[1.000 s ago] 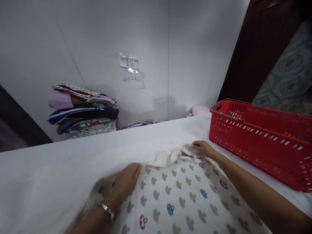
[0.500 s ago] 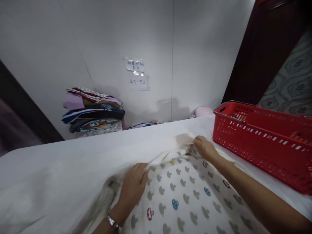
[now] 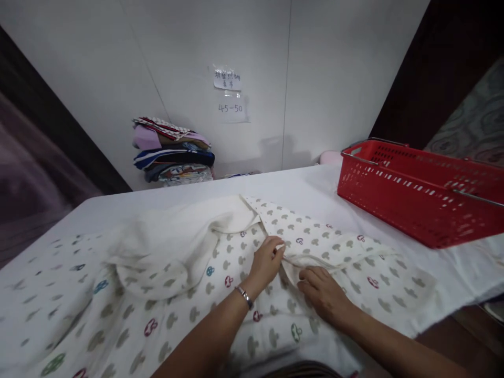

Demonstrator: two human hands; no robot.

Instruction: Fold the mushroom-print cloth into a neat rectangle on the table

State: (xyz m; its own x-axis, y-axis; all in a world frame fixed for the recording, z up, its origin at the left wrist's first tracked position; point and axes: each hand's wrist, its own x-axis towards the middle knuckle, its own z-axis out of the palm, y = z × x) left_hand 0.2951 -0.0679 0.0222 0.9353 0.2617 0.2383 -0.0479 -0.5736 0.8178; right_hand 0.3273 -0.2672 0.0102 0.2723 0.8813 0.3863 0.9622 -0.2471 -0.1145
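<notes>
Mushroom-print cloth [image 3: 226, 265] is lying rumpled across the white table [image 3: 303, 184], partly turned back to its plain side. Left hand [image 3: 266, 262] is pinching a cloth edge, fingertips nearly together, probably for control of that edge. Right hand [image 3: 325, 296] is touching cloth just beside, fingers half curled; can't tell if it's gripping. Red basket [image 3: 394, 202] is sitting right, presumably for elbow room.
</notes>
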